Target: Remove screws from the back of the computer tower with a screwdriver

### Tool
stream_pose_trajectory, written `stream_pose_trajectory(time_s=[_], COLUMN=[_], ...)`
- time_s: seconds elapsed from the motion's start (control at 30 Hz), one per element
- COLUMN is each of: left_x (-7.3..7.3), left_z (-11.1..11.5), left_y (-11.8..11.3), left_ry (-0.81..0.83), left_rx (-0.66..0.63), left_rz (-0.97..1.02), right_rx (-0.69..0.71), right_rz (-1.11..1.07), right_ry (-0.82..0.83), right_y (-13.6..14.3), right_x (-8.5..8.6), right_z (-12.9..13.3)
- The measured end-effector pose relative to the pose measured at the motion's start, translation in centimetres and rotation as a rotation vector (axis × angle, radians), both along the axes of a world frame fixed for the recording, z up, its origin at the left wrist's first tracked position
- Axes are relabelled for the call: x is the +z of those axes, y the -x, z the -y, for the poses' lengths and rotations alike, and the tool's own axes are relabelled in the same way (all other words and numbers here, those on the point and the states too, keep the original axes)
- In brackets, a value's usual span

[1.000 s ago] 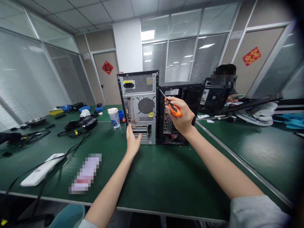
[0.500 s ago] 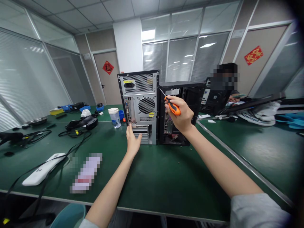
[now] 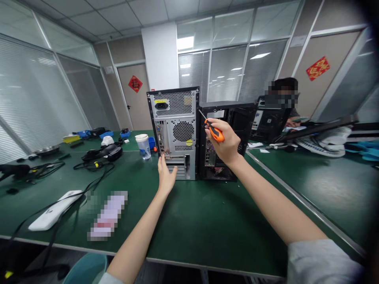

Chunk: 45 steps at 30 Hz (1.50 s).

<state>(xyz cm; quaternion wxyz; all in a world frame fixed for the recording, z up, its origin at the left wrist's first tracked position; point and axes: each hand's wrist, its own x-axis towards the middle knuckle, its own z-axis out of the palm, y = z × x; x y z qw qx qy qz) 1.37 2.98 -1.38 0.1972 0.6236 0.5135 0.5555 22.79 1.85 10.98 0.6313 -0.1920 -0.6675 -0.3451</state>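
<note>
A computer case [image 3: 173,136] stands upright on the green table [image 3: 189,221], its metal rear side facing me. My left hand [image 3: 166,175] rests against its lower left part, thumb and fingers apart. In my right hand [image 3: 226,140] is an orange and black screwdriver [image 3: 215,133], gripped by the handle. The shaft points up and left, and its tip is by the right edge of the case; whether it touches a screw is too small to tell. Just right of that case and behind my right hand is a second, black computer case [image 3: 237,114], partly hidden.
A lidded plastic cup [image 3: 143,146] stands left of the cases. Black cables [image 3: 91,185] and a white device [image 3: 53,211] lie on the left, beside a blurred-out item [image 3: 109,215]. On the right a person [image 3: 282,98] sits behind another case [image 3: 269,122]. A teal bin [image 3: 85,270] is below the table edge.
My right hand and the screwdriver have shifted very slightly, the tip staying near the case's right edge. My left hand stays where it was on the case.
</note>
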Motion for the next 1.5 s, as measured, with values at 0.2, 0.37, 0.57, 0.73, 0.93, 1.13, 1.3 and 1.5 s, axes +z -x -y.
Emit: stream_pose_trajectory(time_s=[0.2, 0.37, 0.57, 0.73, 0.93, 1.13, 1.3, 1.5], left_x=[0.0, -0.1, 0.2, 0.3, 0.6, 0.3, 0.0, -0.2], left_z=[0.0, -0.1, 0.0, 0.0, 0.1, -0.1, -0.3, -0.5], left_y=[0.1, 0.1, 0.1, 0.2, 0.2, 0.3, 0.4, 0.4], left_ry=[-0.005, -0.017, 0.006, -0.01, 0.005, 0.0, -0.01, -0.02], left_rx=[0.016, 0.023, 0.034, 0.064, 0.066, 0.045, 0.04, 0.037], left_rz=[-0.014, -0.01, 0.003, 0.022, 0.004, 0.021, 0.019, 0.025], right_rx=[-0.034, -0.046, -0.184, -0.212, -0.147, -0.13, -0.099, -0.069], right_rz=[-0.004, -0.003, 0.023, -0.033, -0.042, -0.036, 0.02, 0.095], right_ry=[-0.021, -0.051, -0.09, -0.108, 0.028, 0.074, 0.071, 0.115], right_y=[0.2, 0.6, 1.7, 3.0, 3.5, 3.0, 2.5, 2.1], right_x=[0.3, 1.0, 2.5, 3.4, 3.9, 4.2, 4.3, 4.1], right_z=[-0.1, 0.1, 0.2, 0.0, -0.3, -0.1, 0.1, 0.3])
